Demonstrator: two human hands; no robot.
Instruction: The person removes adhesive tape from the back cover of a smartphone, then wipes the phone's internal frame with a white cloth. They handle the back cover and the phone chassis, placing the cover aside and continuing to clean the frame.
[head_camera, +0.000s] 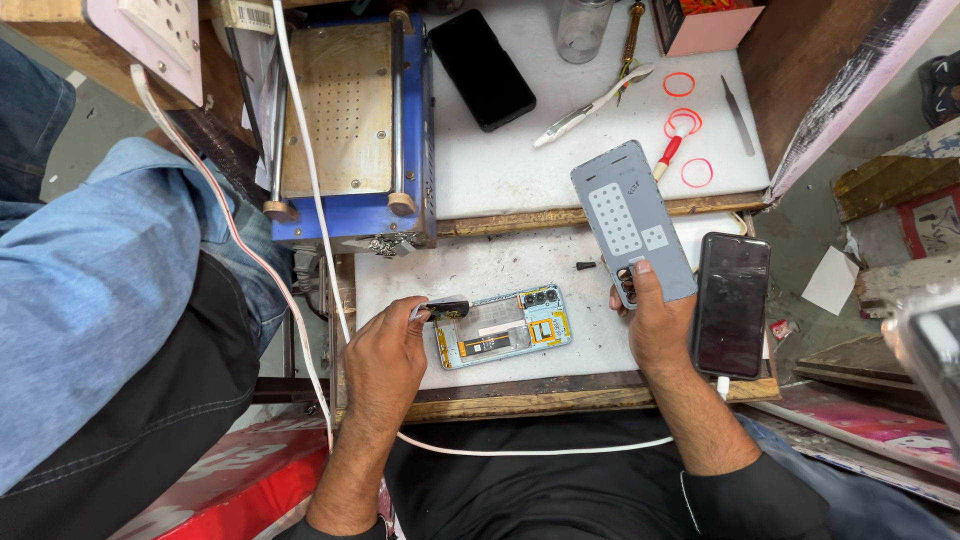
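An opened phone body (505, 326) lies on the white work board (470, 275), its boards and camera modules showing. My left hand (388, 355) rests at its left end and pinches a small black part (445, 309) over that end. My right hand (655, 325) holds up a grey phone back cover (630, 220) by its lower end, thumb on the camera cut-out. A small black screw (585, 266) lies on the board between the two.
A black phone (732, 303) lies right of my right hand, another black phone (481, 67) at the back. A blue machine with a perforated plate (350, 125) stands back left. Red rubber rings (683, 120), tweezers (738, 115), a white cable (300, 180) and another person's blue sleeve (90, 290) are around.
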